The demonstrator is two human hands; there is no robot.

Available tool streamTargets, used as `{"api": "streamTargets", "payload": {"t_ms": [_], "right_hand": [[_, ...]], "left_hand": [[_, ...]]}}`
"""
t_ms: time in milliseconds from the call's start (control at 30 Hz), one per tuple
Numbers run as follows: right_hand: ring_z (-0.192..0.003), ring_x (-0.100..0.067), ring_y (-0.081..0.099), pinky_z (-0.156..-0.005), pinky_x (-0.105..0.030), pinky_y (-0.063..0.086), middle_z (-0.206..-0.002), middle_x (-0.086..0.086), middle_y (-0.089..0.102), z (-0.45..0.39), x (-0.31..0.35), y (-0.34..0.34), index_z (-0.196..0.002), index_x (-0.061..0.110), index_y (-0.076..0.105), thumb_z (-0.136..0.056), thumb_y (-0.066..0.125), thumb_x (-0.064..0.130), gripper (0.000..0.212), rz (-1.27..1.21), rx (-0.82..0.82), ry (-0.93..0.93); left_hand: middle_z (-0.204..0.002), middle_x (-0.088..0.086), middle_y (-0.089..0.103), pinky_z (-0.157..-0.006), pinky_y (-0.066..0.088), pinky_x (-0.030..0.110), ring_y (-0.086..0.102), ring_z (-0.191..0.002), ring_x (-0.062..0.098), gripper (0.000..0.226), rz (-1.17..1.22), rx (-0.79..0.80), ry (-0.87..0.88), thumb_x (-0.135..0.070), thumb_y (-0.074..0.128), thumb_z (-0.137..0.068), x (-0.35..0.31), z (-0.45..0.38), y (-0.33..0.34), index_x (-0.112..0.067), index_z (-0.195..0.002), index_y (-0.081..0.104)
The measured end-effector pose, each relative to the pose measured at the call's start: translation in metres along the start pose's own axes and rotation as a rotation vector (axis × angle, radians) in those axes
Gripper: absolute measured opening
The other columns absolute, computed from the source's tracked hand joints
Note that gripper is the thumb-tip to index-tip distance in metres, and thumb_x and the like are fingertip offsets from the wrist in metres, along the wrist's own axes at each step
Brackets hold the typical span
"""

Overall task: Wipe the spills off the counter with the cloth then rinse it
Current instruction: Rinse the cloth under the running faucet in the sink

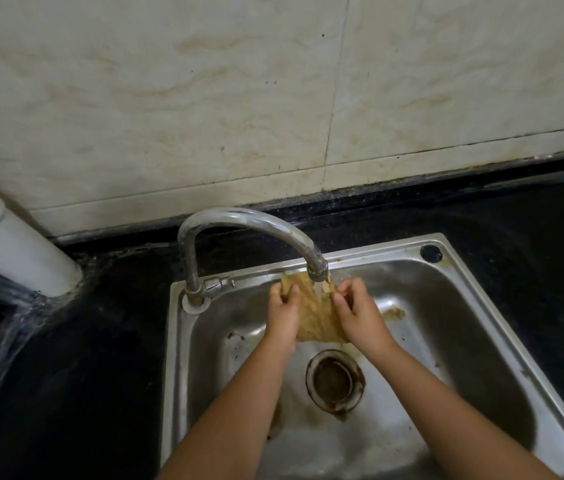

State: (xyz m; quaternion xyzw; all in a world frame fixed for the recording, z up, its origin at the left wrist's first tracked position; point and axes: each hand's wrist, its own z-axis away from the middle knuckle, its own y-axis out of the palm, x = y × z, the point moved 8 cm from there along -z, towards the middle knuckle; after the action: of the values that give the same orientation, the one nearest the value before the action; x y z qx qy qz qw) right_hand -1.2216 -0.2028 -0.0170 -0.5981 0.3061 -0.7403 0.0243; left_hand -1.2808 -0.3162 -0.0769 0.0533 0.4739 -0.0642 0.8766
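Observation:
A yellow-brown cloth (317,311) hangs stretched between my hands over the steel sink (481,344). My left hand (284,313) pinches its upper left edge. My right hand (356,310) pinches the upper right edge. The cloth sits directly under the spout of the curved chrome tap (239,220), and water runs from the spout onto its top. The lower end of the cloth droops above the basin floor.
The round drain (334,379) lies below my hands, with brown stains around it. Black counter (65,358) surrounds the sink. A white pipe (6,237) stands at the back left corner. A cream tiled wall (204,98) rises behind.

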Motion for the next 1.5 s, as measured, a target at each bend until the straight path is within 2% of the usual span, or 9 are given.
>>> {"api": "streamTargets", "payload": {"t_ms": [133,267,533,733,867,967,1133,1267,1500], "right_hand": [[-0.081,0.008,0.049,-0.067,0.001,0.038,-0.089,0.012,0.054,0.021,0.008,0.013,-0.104,0.021,0.047,-0.094,0.044,0.006,0.018,-0.088,0.037,-0.085],[-0.065,-0.007,0.050,-0.059,-0.009,0.038,-0.073,0.005,0.052,0.028,0.016,0.030,-0.085,0.018,0.045,-0.093,0.033,0.026,0.017,0.086,0.057,-0.155],[-0.101,-0.036,0.055,-0.083,-0.037,0.041,-0.108,-0.022,0.056,-0.006,-0.023,0.034,-0.104,0.009,0.047,-0.098,0.030,0.012,0.019,0.410,0.170,0.115],[-0.077,-0.019,0.050,-0.055,-0.020,0.030,-0.085,-0.006,0.051,-0.006,-0.003,0.013,-0.105,-0.002,0.049,-0.097,0.038,0.013,0.021,0.092,-0.015,-0.072],[-0.071,-0.006,0.047,-0.063,-0.007,0.036,-0.085,0.004,0.050,0.014,0.017,0.021,-0.101,0.002,0.054,-0.086,0.036,0.024,0.032,0.080,0.086,-0.257],[-0.067,-0.002,0.047,-0.059,-0.009,0.037,-0.077,0.007,0.048,0.026,0.011,0.031,-0.091,0.016,0.044,-0.084,0.032,0.030,0.020,0.049,0.110,-0.207],[-0.075,-0.023,0.054,-0.061,-0.027,0.035,-0.083,-0.009,0.055,0.012,-0.007,0.033,-0.101,0.006,0.043,-0.097,0.026,0.031,0.032,0.262,0.104,-0.055],[-0.076,-0.023,0.052,-0.058,-0.029,0.035,-0.078,-0.005,0.050,-0.009,-0.029,0.023,-0.098,0.010,0.036,-0.099,0.027,0.022,0.015,0.383,0.151,0.089],[-0.070,-0.018,0.052,-0.054,-0.019,0.035,-0.079,-0.003,0.053,-0.001,0.002,0.009,-0.105,0.005,0.049,-0.097,0.035,0.012,0.017,0.107,0.003,-0.084]], "left_hand": [[-0.106,0.007,0.057,-0.087,0.046,0.036,0.057,-0.093,0.021,0.019,-0.036,-0.001,0.146,-0.015,0.040,-0.096,-0.012,0.004,0.009,-0.019,-0.113,0.049],[-0.076,0.006,0.060,-0.067,0.047,0.027,0.056,-0.068,0.016,0.028,0.086,0.060,-0.032,-0.026,0.036,-0.098,0.001,0.004,0.016,-0.015,-0.080,0.055],[-0.081,0.010,0.062,-0.068,0.048,0.029,0.060,-0.073,0.022,0.037,0.046,0.105,-0.117,-0.032,0.034,-0.099,0.013,0.000,0.019,-0.003,-0.108,0.056],[-0.104,0.004,0.055,-0.075,0.044,0.028,0.054,-0.093,0.017,0.016,-0.102,0.063,0.127,-0.020,0.045,-0.095,0.000,0.003,-0.004,-0.020,-0.111,0.046],[-0.094,0.005,0.057,-0.078,0.047,0.032,0.056,-0.089,0.020,0.009,0.028,0.014,0.089,-0.017,0.040,-0.097,0.006,-0.001,-0.001,-0.019,-0.100,0.048],[-0.076,0.003,0.053,-0.063,0.044,0.022,0.052,-0.069,0.013,0.021,0.123,-0.005,0.075,-0.015,0.036,-0.098,-0.001,0.000,0.013,-0.021,-0.081,0.045],[-0.068,0.002,0.055,-0.048,0.046,0.017,0.054,-0.055,0.009,0.029,0.221,0.047,-0.092,-0.026,0.033,-0.100,0.006,0.005,0.029,-0.012,-0.089,0.056],[-0.080,0.007,0.061,-0.071,0.051,0.029,0.060,-0.072,0.018,0.033,0.129,0.110,-0.089,-0.029,0.034,-0.099,0.006,0.015,0.034,-0.006,-0.110,0.055],[-0.102,0.014,0.061,-0.090,0.049,0.042,0.059,-0.096,0.028,0.012,0.041,-0.027,-0.035,-0.023,0.046,-0.095,0.014,0.006,0.000,-0.024,-0.085,0.052]]}}
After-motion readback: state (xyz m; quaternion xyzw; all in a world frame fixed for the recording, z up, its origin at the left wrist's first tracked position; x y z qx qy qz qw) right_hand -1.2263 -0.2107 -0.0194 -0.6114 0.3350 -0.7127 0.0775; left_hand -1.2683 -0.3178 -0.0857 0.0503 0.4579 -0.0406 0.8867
